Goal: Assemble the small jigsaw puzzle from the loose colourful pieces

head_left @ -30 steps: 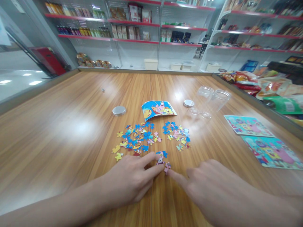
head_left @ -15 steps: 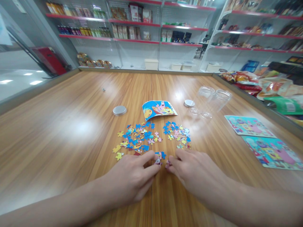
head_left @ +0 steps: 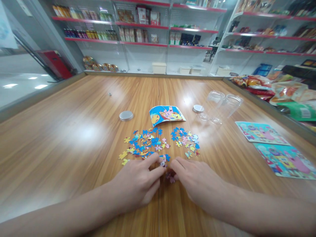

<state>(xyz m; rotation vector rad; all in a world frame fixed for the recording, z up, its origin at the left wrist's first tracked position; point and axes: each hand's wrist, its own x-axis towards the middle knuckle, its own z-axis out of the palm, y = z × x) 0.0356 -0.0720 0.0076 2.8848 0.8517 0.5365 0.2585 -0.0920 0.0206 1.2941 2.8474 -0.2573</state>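
Left hand [head_left: 138,186] and right hand [head_left: 199,184] lie palm-down on the desk [head_left: 74,141], fingers narrowly spread, enclosing nothing. The pink puzzle piece [head_left: 171,178] lies flat between both sets of fingertips, touching the right ones. Judged light, thin, stiff card, flush with the surface: slide it by fingertip pressure, or pinch opposite edges clear of the tabs. Loose pieces [head_left: 148,144] lie just beyond the fingers.
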